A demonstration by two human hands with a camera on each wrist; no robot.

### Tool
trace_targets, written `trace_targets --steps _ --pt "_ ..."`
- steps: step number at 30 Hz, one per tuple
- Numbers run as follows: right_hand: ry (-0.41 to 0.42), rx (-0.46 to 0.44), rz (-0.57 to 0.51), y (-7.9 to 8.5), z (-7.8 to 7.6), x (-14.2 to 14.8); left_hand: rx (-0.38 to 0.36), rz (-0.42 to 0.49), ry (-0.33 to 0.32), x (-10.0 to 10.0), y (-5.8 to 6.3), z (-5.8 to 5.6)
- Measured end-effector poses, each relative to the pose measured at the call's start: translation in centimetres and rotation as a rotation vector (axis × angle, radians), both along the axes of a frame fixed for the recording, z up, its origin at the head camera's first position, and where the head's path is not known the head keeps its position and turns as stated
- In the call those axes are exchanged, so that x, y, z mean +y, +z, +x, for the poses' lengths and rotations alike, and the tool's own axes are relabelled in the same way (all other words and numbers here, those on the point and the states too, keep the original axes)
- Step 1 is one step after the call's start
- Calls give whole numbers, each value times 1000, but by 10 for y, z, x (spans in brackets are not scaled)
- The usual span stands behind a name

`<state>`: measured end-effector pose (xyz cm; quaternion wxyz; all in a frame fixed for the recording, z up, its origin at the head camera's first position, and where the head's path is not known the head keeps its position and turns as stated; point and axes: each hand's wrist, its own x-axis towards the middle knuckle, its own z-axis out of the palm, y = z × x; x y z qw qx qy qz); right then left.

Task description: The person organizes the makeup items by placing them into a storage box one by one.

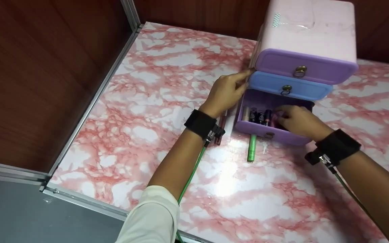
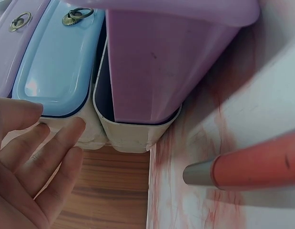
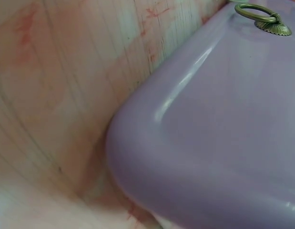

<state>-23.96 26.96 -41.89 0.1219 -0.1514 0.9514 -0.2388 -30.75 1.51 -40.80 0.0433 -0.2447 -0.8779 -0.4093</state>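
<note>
A small drawer chest point(image 1: 309, 30) stands at the back right, with its bottom purple drawer point(image 1: 258, 128) pulled out and its blue drawer point(image 1: 290, 86) closed. Several lipstick-like tubes point(image 1: 261, 117) stand in the left part of the open drawer. My left hand point(image 1: 226, 92) rests at the chest's left side, fingers loosely extended beside the blue drawer's edge in the left wrist view. Inside the open drawer, on its right, is my right hand point(image 1: 295, 119), fingers bent down beside a pinkish item point(image 1: 274, 120). I cannot tell whether the fingers grip it.
A green tube point(image 1: 252, 148) lies on the marbled table in front of the open drawer. Left of it lies a reddish tube with a silver end point(image 2: 252, 164), partly behind the left wrist in the head view. Brown panels border the table at the left and back.
</note>
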Motion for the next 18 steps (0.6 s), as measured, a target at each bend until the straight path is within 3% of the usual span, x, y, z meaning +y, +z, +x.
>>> trace_targets --steps 10,18 --pt "-19 79 -7 5 4 1 1 -11 6 0 0 -1" --pt "-96 229 -117 13 17 1 -2 -9 6 0 0 -1"
